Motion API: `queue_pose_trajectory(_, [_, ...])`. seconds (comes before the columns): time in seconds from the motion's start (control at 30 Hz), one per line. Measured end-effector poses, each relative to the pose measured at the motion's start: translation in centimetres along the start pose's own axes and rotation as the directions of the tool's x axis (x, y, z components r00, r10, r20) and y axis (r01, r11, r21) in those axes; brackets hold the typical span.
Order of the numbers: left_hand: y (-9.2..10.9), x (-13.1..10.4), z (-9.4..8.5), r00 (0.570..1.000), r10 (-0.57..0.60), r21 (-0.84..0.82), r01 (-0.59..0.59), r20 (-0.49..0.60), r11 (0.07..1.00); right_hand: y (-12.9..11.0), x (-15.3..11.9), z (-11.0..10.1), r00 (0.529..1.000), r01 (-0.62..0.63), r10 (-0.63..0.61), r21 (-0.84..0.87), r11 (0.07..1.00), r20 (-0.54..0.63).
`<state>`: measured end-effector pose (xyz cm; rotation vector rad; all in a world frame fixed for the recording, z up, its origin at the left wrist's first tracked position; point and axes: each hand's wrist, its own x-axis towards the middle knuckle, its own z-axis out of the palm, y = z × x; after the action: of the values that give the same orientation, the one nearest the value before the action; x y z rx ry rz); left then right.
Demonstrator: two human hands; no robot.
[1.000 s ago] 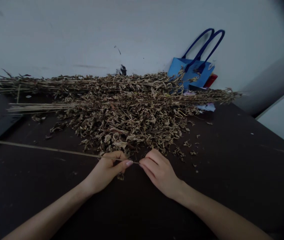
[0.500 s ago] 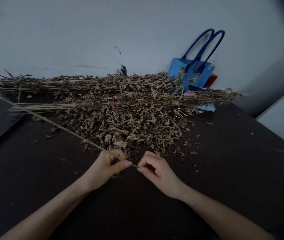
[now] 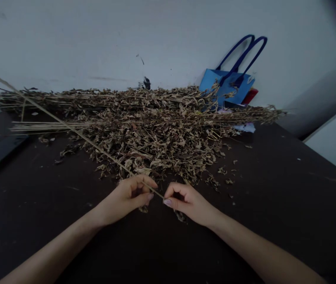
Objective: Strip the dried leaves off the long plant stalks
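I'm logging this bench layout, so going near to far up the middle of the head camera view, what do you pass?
The two hands, left hand and right hand, pinching a thin bare stem → loose heap of dried leaves → long leafy stalks lying crosswise → blue bag by the white wall.

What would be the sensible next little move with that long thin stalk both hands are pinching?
Probably lay it with the bare stalks at the left. The stalk looks stripped, its free end raised toward the wall, pinched near one end by the left hand and right hand. Crumbled leaf lies under the hands beside the leaf pile.
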<state>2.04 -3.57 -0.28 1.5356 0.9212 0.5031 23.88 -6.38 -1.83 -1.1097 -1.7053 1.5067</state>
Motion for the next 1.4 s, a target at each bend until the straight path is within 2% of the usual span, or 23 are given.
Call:
queue_pose_trajectory(0.13, [0.1, -0.1, 0.1, 0.998, 0.045, 0.006, -0.045, -0.033, 0.999, 0.2, 0.0, 0.2, 0.999, -0.048, 0.045, 0.088, 0.995, 0.029])
queue_pose_trajectory(0.33, [0.5, 0.3, -0.3, 0.984, 0.078, 0.167, -0.051, -0.158, 0.985, 0.0, -0.1, 0.3, 0.996, -0.06, 0.053, 0.089, 0.994, 0.078])
queue_pose_trajectory(0.57, [0.1, 0.4, 0.1, 0.977, 0.146, 0.265, -0.101, -0.156, 0.959, 0.0, 0.0, 0.0, 0.998, -0.061, 0.064, 0.097, 0.993, -0.026])
queue_pose_trajectory(0.77, [0.3, 0.2, 0.5, 0.978, 0.079, 0.057, -0.07, -0.191, 0.996, 0.3, 0.1, 0.2, 0.996, -0.084, 0.087, 0.103, 0.991, -0.028])
queue_pose_trajectory(0.97, [0.4, 0.1, 0.5, 0.966, 0.067, 0.018, -0.065, -0.251, 0.998, 1.0, 0.2, 0.2, 0.993, -0.106, 0.112, 0.215, 0.971, -0.018])
queue_pose_trajectory(1.1, [0.6, 0.2, 0.7, 0.963, 0.065, 0.005, -0.066, -0.262, 0.998, 0.6, 0.2, 0.1, 0.995, -0.101, 0.103, 0.138, 0.985, -0.01])
queue_pose_trajectory(1.23, [0.6, 0.2, 0.9, 0.961, 0.063, 0.012, -0.062, -0.27, 0.998, 0.3, 0.0, 0.2, 0.999, -0.032, 0.032, 0.031, 0.999, -0.02])
queue_pose_trajectory(1.4, [0.3, 0.2, 1.0, 0.968, 0.07, -0.027, -0.079, -0.243, 0.997, 0.4, -0.2, 0.3, 0.997, 0.016, -0.017, -0.009, 1.0, -0.077])
